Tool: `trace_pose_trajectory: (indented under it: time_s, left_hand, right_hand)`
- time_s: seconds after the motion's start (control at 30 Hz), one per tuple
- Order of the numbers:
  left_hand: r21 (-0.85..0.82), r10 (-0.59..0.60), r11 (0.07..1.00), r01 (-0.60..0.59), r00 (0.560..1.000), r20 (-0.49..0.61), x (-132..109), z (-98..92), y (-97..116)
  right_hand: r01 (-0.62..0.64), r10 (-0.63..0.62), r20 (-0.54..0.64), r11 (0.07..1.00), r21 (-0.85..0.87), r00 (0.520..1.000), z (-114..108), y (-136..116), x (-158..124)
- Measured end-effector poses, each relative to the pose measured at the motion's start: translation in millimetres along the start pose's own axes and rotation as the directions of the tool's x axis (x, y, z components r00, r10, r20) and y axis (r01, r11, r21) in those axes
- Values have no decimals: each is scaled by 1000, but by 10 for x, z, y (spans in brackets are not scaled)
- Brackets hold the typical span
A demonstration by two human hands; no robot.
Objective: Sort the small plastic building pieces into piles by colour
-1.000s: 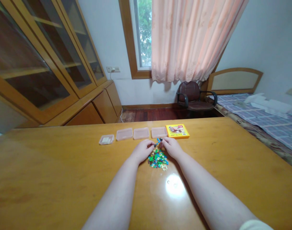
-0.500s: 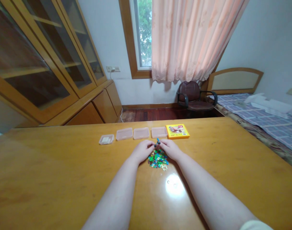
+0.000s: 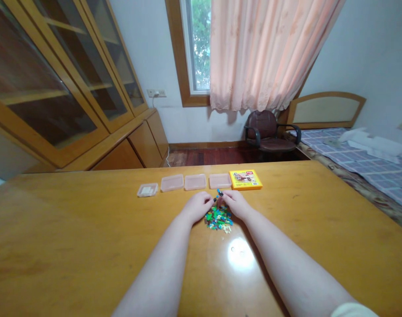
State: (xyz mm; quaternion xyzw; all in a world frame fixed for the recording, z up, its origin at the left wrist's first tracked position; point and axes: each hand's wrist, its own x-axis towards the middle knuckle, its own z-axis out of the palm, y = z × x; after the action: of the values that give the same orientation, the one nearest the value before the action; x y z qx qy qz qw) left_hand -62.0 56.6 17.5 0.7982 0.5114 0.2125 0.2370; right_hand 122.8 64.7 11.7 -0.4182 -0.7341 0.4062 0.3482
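A pile of small toy building bricks (image 3: 219, 219), mostly green, blue, cream and brown, lies on the wooden table (image 3: 88, 246). My right hand (image 3: 236, 204) is at the far right side of the pile, its fingers pinched around a small blue brick (image 3: 218, 191) with something dark beside it. On the other side, my left hand (image 3: 198, 207) is closed, thumb and fingertips together over the pile's far left edge. A tiny dark spot shows at its fingertips; whether it is a piece cannot be made out.
Beyond my hands stand clear plastic trays (image 3: 195, 182) in a row. The leftmost small tray (image 3: 147, 190) holds white pieces. A yellow box (image 3: 245, 179) lies at the row's right end. Past the table are a chair (image 3: 267, 132) and a bed (image 3: 352, 141).
My right hand has shifted slightly away from my left, and the small blue brick's angle looks a little different. The whole view has moved slightly.
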Motion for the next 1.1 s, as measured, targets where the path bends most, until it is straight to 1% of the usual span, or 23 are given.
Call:
trace_pose_trajectory:
  time_s: [0.1,0.17,0.33,0.4,0.5,0.6,0.7,0.77,0.87,0.93,0.97,1.03,1.1]
  left_hand:
    - [-35,-15,999,14,1000,-13,-2,-12,24]
    - [-64,-20,998,19,1000,-11,-7,-20,34]
    - [-78,28,997,-24,998,48,-26,-44,46]
    - [-71,45,997,-41,997,57,-31,-50,50]
    - [-63,29,998,-25,998,59,-32,-48,52]
    - [-69,9,998,-6,999,46,-30,-37,43]
    - [-100,37,994,-34,999,34,-32,-31,33]
    - [-110,63,992,-56,996,58,-36,-33,33]
    - [-103,68,993,-59,993,92,-42,-41,42]
    - [-99,61,994,-52,994,88,-42,-43,46]
    - [-98,57,994,-49,995,81,-40,-42,46]
    - [-90,46,995,-39,997,68,-33,-39,42]
    - [-81,21,997,-16,998,52,-26,-35,38]
  right_hand:
    - [-12,12,-122,1000,-1,992,-21,42,16]
    - [-39,34,-159,999,-28,987,-30,71,25]
    - [-81,79,-68,996,-25,995,3,69,15]
    - [-80,80,-90,997,-6,993,6,57,7]
    - [-73,74,-137,997,18,988,-10,49,5]
    - [-84,86,-101,996,27,991,-12,51,10]
    - [-96,95,-58,995,-3,994,3,51,16]
    - [-93,89,-91,995,-43,992,3,53,21]
    - [-85,67,-185,992,-91,980,-18,60,29]
    - [-79,57,-219,993,-90,974,-31,63,29]
    - [-74,56,-218,994,-77,974,-32,63,28]
    - [-67,62,-174,997,-26,983,-23,56,22]
    - [-68,70,-99,997,19,993,-8,45,16]
